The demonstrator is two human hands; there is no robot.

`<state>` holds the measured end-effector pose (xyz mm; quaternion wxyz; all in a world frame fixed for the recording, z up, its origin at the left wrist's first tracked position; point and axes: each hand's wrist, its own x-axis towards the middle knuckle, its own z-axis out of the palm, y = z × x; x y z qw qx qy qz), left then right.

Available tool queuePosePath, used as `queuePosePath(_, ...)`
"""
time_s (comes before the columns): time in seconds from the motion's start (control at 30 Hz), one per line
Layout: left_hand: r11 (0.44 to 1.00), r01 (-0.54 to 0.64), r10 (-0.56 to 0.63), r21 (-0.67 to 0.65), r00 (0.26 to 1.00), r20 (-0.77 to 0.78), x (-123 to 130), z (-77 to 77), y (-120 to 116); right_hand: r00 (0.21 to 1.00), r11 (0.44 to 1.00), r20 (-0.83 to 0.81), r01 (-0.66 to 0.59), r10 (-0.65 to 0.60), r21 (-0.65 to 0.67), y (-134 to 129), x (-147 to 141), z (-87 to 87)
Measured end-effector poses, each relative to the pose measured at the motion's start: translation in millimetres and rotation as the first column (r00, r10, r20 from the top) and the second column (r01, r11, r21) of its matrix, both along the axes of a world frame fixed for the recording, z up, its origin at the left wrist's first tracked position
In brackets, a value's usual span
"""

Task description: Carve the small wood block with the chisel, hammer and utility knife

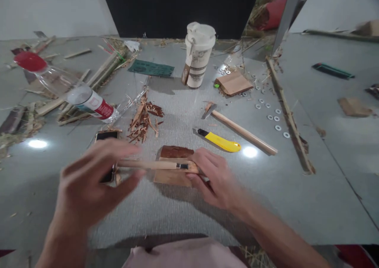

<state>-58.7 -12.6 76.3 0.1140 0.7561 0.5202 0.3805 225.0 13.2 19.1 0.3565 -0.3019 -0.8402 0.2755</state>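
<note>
A slim wooden-handled tool [160, 165] with a dark metal ferrule lies level between my hands. Its metal end meets a small piece of wood [193, 167], which my right hand [216, 179] pinches between thumb and fingers. My left hand [91, 181], blurred by motion, is open, thumb and fingers spread above and below the tool's handle without visibly closing on it. Beneath the tool lie a flat wooden block [170, 177] and a dark reddish-brown strip of bark [177, 151]. A phone [107, 135] rests partly hidden behind my left hand.
Beyond my right hand lie a yellow utility knife [220, 140], blade out, and a small hammer [242, 132]. Shavings [143, 122], a tilted plastic bottle [85, 96], a lidded cup [199, 59], a paper-brown block [233, 83] and several washers [276, 118] are farther back.
</note>
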Motion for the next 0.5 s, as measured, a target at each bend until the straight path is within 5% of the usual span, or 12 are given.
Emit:
queuePosePath(0.07,0.988,0.153,-0.135,0.026,0.928,-0.346,4,8.0,-9,1.0,1.0,0.014,-0.025,0.025,0.017,-2,-1,1.7)
queuePosePath(0.13,0.973,0.23,-0.197,0.014,0.86,-0.471,13,11.1,-16,0.999,0.998,0.019,-0.047,0.046,0.051,-5,-2,1.5)
queuePosePath(0.33,0.961,0.269,-0.265,-0.058,0.847,-0.461,27,0.6,-19,0.996,0.989,-0.008,-0.091,0.092,0.114,-8,-7,-8.6)
queuePosePath(0.5,0.97,0.244,-0.21,0.016,0.864,-0.457,24,-6.0,-15,0.996,0.991,-0.038,-0.071,0.076,0.113,-11,-15,-19.3)
